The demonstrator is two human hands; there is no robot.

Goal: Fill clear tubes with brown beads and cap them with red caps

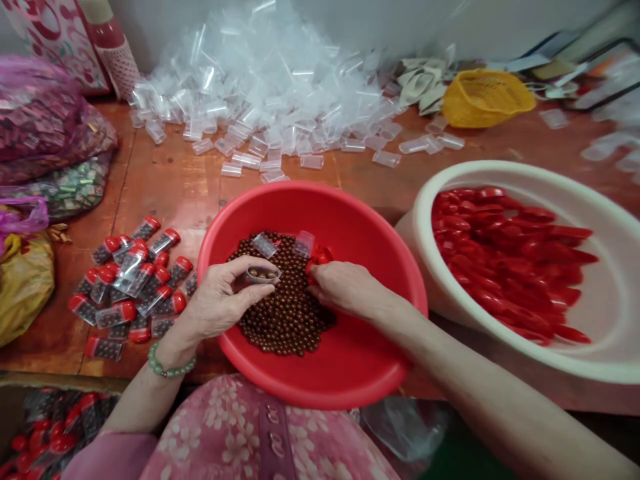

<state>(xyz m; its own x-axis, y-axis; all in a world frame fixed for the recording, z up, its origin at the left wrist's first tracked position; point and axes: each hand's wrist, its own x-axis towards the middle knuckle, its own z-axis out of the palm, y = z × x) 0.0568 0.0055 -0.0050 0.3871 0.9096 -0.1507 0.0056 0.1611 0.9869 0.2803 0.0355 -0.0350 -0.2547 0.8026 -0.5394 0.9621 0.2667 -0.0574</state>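
Small brown balls (285, 320) lie heaped in a red basin (350, 360). Over the heap's left side, my left hand (225, 293) grips a clear container (263, 275) between thumb and fingers, its mouth showing brown balls inside. At the heap's right edge my right hand (343, 287) is closed around a red plastic piece (321, 256), partly hidden by the fingers. Two more clear containers, one (264, 245) with balls in it and another (303, 244) beside the red piece, rest on the heap.
Filled red-capped containers (133, 273) pile up at left, near plastic bags (50, 127). Many clear containers (280, 87) form a mound at the back. A white basin (615, 267) at right holds red pieces (510, 260). A yellow basket (485, 100) stands behind.
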